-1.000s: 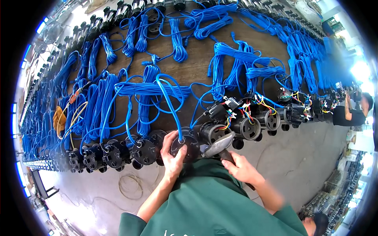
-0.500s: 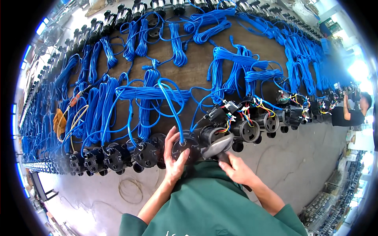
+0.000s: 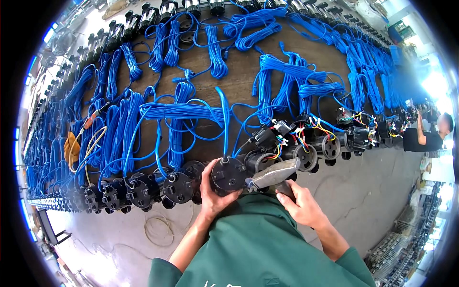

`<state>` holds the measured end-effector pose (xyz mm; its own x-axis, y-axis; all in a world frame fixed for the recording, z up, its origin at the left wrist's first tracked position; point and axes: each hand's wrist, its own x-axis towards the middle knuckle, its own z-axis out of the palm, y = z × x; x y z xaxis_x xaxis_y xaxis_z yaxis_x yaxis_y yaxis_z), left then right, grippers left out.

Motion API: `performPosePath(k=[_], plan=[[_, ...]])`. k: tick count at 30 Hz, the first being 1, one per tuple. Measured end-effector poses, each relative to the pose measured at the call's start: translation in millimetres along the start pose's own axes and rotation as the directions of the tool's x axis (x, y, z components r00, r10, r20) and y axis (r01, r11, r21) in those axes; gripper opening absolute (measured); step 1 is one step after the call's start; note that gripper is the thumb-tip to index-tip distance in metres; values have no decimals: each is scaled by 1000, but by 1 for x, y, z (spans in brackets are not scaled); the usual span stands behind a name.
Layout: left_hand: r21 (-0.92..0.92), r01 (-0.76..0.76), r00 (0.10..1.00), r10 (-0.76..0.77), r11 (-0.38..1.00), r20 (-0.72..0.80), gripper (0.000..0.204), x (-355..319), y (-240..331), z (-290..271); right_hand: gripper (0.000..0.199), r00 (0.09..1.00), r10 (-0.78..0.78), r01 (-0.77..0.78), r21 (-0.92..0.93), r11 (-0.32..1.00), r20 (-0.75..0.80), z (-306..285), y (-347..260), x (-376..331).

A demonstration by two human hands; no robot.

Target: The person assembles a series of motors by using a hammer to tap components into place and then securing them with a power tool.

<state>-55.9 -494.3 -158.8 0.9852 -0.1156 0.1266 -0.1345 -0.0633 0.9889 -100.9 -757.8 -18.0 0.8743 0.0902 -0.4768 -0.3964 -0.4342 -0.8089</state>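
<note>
So the person in the green top is standing at the edge of a long brown desk [image 3: 239,88] that's basically buried in coiled blue cables [image 3: 179,112]. The left hand [image 3: 213,191] is wrapped around a round black pump housing [image 3: 229,175] sitting right at the near edge of the desk, fingers curled over its left side and underneath, so that grip is pressed tight on the housing. A blue cable [image 3: 224,124] comes straight up out of the top of it and arcs back into the pile.

The right hand [image 3: 299,205] has its grip closed round the handle of a grey power screwdriver [image 3: 273,173], and the tool's nose is touching the right side of that same housing.

To the left of it there's a row of black housings [image 3: 143,189] lined up along the desk edge, all looking closed up. To the right there's a bunch of open units [image 3: 306,143] with red, yellow and white wires sticking out.

An orange-handled tool [image 3: 91,119] lies among the cables on the left. Another person [image 3: 423,136] in a dark top is working at the far right end. A loose loop of wire [image 3: 158,229] lies on the concrete floor.
</note>
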Motion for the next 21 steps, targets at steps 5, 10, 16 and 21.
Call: performPosePath(k=[5,10,16,21], plan=[[-44,-32,999,32,999,-1,105,-4,-1,-3,25,1000,26,-26,9,1000,-12,4,1,15],[41,-25,999,24,999,34,102,2,5,-5,28,997,-10,8,-22,1000,-81,12,9,32],[294,-218,975,220,931,26,108,5,-6,-7,23,988,-137,130,-94,987,-72,25,-3,36],[200,-263,963,269,944,-3,108,2,-21,-4,23,992,-122,118,-121,986,-26,18,-10,36]])
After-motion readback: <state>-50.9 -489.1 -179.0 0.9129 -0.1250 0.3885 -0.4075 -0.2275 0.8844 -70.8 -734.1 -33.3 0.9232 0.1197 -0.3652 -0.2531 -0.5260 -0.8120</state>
